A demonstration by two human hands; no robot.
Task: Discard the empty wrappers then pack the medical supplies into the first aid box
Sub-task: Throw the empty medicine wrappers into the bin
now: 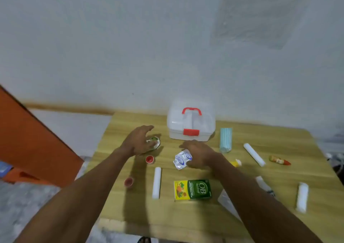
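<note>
- Left hand (138, 142) curls over one crumpled wrapper (154, 142); right hand (199, 154) pinches one silver wrapper (181, 159).
- Three white rolls on desk (186, 224); two red cups.
- One shut first aid box (190, 124) at far edge.

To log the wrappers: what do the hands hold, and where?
Left hand closes over a crumpled green-and-silver wrapper from its left side. Right hand pinches the right edge of a silver-and-blue foil wrapper.

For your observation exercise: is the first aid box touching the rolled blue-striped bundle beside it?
Apart. The head view shows bare table between the first aid box and the blue-striped bundle.
</note>
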